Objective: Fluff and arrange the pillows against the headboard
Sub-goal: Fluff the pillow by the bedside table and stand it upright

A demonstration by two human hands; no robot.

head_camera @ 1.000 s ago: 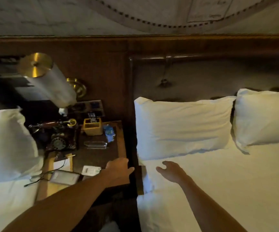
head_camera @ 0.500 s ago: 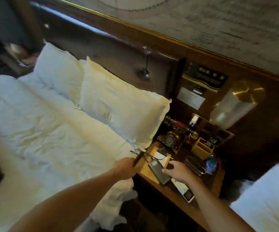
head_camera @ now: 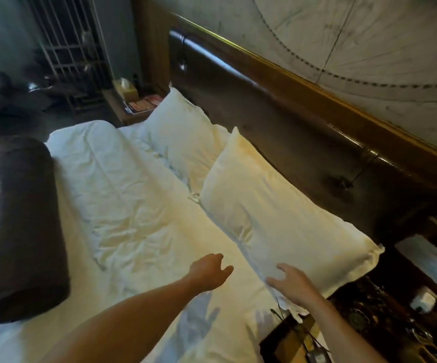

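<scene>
Two white pillows lie side by side along the dark padded headboard (head_camera: 277,121). The near pillow (head_camera: 277,218) slopes against it, and the far pillow (head_camera: 183,137) lies beyond, toward the bed's far corner. My right hand (head_camera: 290,284) hovers at the near pillow's lower front edge with fingers spread and nothing in it. Just to its left, my left hand (head_camera: 209,271) hangs over the white duvet (head_camera: 123,205), fingers loosely apart and empty.
A dark brown bolster (head_camera: 23,231) lies across the duvet at the left. The wooden nightstand (head_camera: 290,341) with a vintage phone (head_camera: 364,318) sits at the lower right, close to the near pillow's end. A second nightstand (head_camera: 133,106) stands beyond the far pillow.
My view has swung left, away from the nightstand and onto the bed. Both hands have left the nightstand's edge and now reach over the duvet toward the near pillow.
</scene>
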